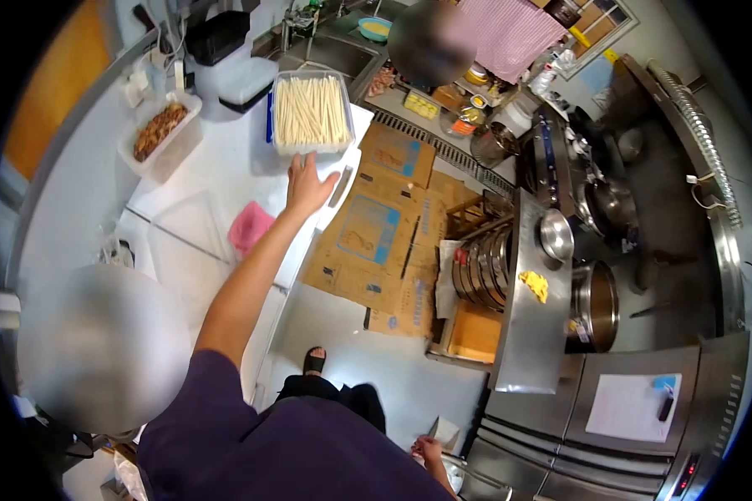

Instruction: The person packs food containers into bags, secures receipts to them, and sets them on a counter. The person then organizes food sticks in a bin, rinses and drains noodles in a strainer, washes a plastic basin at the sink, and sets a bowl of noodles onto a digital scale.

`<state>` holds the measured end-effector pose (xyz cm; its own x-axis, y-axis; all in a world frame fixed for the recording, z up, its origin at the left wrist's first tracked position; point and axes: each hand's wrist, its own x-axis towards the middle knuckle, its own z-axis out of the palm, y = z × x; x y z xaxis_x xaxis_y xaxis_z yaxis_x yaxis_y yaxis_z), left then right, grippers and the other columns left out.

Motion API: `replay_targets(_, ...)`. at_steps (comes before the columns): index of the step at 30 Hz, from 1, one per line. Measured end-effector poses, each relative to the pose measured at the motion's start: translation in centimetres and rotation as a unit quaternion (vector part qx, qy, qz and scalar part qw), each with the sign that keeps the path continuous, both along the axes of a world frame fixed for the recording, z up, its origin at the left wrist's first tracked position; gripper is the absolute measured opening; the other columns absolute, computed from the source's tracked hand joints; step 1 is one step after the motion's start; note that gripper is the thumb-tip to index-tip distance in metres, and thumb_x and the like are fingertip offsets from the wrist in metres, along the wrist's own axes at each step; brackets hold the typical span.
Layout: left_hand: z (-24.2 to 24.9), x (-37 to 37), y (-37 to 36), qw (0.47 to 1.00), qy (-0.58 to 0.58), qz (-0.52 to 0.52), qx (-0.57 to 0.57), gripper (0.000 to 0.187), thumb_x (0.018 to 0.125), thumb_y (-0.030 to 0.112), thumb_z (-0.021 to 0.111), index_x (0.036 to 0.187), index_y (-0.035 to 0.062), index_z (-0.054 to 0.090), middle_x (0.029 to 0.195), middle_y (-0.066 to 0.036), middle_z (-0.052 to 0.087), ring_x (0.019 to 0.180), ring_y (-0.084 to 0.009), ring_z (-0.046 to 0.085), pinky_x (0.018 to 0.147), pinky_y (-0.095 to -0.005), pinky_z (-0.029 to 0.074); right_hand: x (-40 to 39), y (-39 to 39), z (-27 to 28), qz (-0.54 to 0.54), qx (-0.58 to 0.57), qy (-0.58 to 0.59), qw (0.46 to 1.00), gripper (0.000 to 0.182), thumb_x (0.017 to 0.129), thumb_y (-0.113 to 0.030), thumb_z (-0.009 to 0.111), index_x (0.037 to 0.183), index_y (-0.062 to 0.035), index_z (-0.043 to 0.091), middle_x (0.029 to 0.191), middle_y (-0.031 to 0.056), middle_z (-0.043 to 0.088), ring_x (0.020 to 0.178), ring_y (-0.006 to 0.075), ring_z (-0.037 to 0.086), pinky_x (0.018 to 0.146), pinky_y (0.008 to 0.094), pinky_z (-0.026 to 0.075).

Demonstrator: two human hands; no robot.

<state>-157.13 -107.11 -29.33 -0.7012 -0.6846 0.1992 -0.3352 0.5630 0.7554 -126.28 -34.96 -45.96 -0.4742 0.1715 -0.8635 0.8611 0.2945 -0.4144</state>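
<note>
Bright, even indoor light, glare on the steel counter [522, 334], fisheye-curved black edges, and two blurred round patches.

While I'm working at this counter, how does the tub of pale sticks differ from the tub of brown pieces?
The tub of pale sticks holds long, slim lengths lying mostly side by side; the tub of brown pieces holds a heap of small, irregular bits.
The left hand is at the near edge of the stick tub, while no hand is at the brown-piece tub.
Both are uncovered, see-through containers on the white counter.
</note>
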Motion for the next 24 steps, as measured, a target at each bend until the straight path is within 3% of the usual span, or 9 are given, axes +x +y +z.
replay_targets(4,1.1,-14.4,-7.5,0.99,-0.086,0.11,-0.021,0.086,0.078,0.05,0.071,0.145,0.0066,0.037,0.152,-0.034,0.022,0.141,-0.0521,0.021,0.114,-0.0517,0.027,-12.5,-2.8,-2.3,0.012,-0.032,0.01,0.999,0.016,0.09,-0.009,0.059,0.102,0.0028,0.062,0.08,0.0108,0.066,0.065,0.0233,0.069,0.054,0.0339,0.057)
replay_targets(6,1.0,-19.1,-10.1,0.956,-0.231,0.179,-0.014,0.092,0.077,0.054,0.071,0.149,0.0117,0.032,0.156,-0.033,0.014,0.146,-0.0495,0.011,0.116,-0.0573,0.021,-19.6,-3.3,-3.9,0.055,-0.035,-0.002,0.998,0.016,0.09,-0.008,0.059,0.102,0.0026,0.061,0.08,0.0108,0.066,0.066,0.0234,0.069,0.054,0.0338,0.057)
replay_targets(7,0.3,-21.2,-11.5,0.95,-0.256,0.181,0.0,0.103,0.073,0.061,0.073,0.153,0.019,0.024,0.159,-0.031,0.004,0.148,-0.0472,0.002,0.113,-0.0677,0.012,-23.5,-3.3,-4.8,0.101,-0.038,0.011,0.994,0.015,0.09,-0.008,0.059,0.101,0.0024,0.062,0.08,0.0107,0.066,0.065,0.0237,0.069,0.054,0.0342,0.057)
replay_targets(14,-1.8,-30.8,-14.8,0.883,-0.383,0.256,0.094,0.131,0.058,0.055,0.085,0.157,0.0337,0.002,0.16,-0.028,-0.003,0.146,-0.0503,-0.004,0.102,-0.0787,0.016,-60.0,-6.4,-10.2,0.257,-0.035,0.064,0.964,0.016,0.093,-0.014,0.059,0.096,0.0001,0.066,0.069,0.012,0.066,0.057,0.0218,0.065,0.047,0.0377,0.052)
replay_targets(16,-2.6,-31.9,-16.1,0.867,-0.406,0.272,0.099,0.133,0.058,0.049,0.087,0.156,0.0376,-0.002,0.16,-0.027,0.002,0.147,-0.0482,0.004,0.101,-0.0776,0.023,-72.3,-8.7,-12.0,0.327,-0.093,0.101,0.935,0.019,0.095,-0.015,0.058,0.102,0.001,0.065,0.071,0.0111,0.066,0.054,0.0196,0.063,0.044,0.0366,0.049)
replay_targets(18,-4.8,-32.1,-17.8,0.89,-0.376,0.233,0.109,0.128,0.061,0.042,0.086,0.156,0.0375,0.0,0.161,-0.024,0.004,0.144,-0.0451,0.022,0.102,-0.0685,0.035,-82.8,-17.7,-5.5,0.233,-0.087,0.128,0.96,0.012,0.093,-0.008,0.046,0.095,-0.0041,0.057,0.07,0.0064,0.057,0.055,0.0214,0.061,0.042,0.0344,0.051)
replay_targets(19,-6.1,-31.7,-18.2,0.904,-0.353,0.239,0.036,0.121,0.066,0.035,0.084,0.157,0.0356,0.002,0.158,-0.023,0.02,0.137,-0.0408,0.04,0.104,-0.0547,0.043,-88.3,-21.4,-3.7,0.228,-0.062,0.121,0.964,0.013,0.092,-0.005,0.044,0.093,-0.0054,0.057,0.072,0.0056,0.057,0.054,0.0196,0.059,0.042,0.0318,0.05)
replay_targets(20,-6.5,-31.4,-18.8,0.899,-0.358,0.249,0.04,0.121,0.066,0.035,0.084,0.157,0.0356,0.002,0.158,-0.023,0.02,0.137,-0.0408,0.04,0.104,-0.0547,0.043,-93.3,-23.6,-3.7,0.248,-0.146,0.152,0.946,0.013,0.092,-0.004,0.044,0.093,-0.006,0.057,0.072,0.0044,0.056,0.055,0.0181,0.059,0.044,0.0305,0.05)
replay_targets(24,-11.6,-30.6,-22.6,0.897,-0.373,0.235,0.021,0.1,0.079,0.03,0.072,0.157,0.0295,0.01,0.14,-0.025,0.05,0.126,-0.0389,0.052,0.102,-0.0453,0.045,-108.8,-36.2,-0.2,0.296,-0.173,0.194,0.919,0.012,0.096,-0.014,0.059,0.1,-0.0026,0.062,0.081,0.005,0.06,0.061,0.0151,0.061,0.05,0.0275,0.05)
